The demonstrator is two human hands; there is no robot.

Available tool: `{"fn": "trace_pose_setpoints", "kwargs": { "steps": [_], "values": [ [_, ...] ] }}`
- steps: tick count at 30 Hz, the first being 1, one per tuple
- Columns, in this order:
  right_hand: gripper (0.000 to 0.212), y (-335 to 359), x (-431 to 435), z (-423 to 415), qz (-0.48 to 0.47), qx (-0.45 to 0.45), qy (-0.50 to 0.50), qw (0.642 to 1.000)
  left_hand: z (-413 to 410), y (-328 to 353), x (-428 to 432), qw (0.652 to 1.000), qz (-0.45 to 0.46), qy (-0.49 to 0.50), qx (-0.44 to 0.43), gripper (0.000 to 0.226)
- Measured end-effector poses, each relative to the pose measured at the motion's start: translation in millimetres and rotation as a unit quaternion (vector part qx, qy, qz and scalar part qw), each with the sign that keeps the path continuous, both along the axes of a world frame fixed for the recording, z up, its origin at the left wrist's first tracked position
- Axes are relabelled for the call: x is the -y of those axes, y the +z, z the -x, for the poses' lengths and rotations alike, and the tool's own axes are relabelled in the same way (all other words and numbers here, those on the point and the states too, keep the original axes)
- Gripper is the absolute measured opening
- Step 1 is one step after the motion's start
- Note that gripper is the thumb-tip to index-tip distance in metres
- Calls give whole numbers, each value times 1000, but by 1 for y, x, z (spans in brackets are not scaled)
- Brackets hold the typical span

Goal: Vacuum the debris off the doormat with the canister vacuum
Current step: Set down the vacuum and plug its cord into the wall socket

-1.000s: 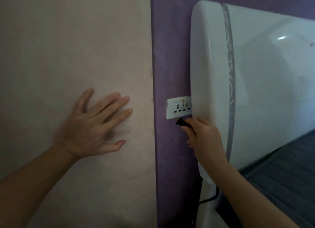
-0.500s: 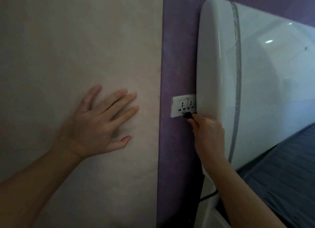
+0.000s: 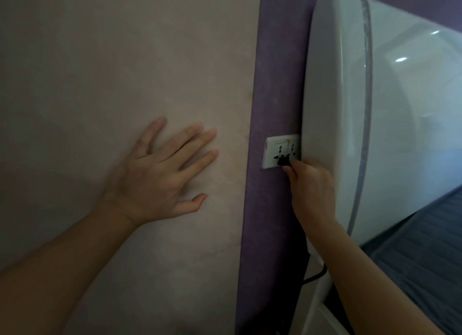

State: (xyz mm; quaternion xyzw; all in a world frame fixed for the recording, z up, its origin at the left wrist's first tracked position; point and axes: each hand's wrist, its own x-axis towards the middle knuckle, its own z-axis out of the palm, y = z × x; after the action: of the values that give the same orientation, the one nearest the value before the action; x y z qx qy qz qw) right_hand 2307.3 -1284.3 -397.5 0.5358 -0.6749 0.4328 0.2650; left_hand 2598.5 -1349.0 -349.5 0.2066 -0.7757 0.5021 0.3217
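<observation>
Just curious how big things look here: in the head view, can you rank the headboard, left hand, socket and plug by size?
Largest to smallest:
1. headboard
2. left hand
3. socket
4. plug
The right hand hides part of the plug, so its full size is unsure.

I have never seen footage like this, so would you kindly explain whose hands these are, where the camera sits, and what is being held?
There is no machine here: a person wears one wide-angle camera on the head, looking forward and down, so both arms are their own. The left hand lies flat, fingers spread, on the beige wall. The right hand pinches a black plug at the white socket on the purple strip; whether it is fully in, I cannot tell. A black cable shows lower down. To the right are a glossy white panel and grey bedding. Neither vacuum nor doormat is in view.
</observation>
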Motion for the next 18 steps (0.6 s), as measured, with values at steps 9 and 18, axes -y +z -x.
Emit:
{"fn": "trace_pose_setpoints", "kwargs": {
  "steps": [9, 18],
  "values": [
    [16, 6, 1, -3, 16, 20, 3, 1000, 1, -1, 2, 1000, 7, 1, 2, 68],
    [22, 1, 1, -5, 29, 81, 30, 996, 2, -1, 2, 1000, 14, 0, 0, 66]
  ]
}}
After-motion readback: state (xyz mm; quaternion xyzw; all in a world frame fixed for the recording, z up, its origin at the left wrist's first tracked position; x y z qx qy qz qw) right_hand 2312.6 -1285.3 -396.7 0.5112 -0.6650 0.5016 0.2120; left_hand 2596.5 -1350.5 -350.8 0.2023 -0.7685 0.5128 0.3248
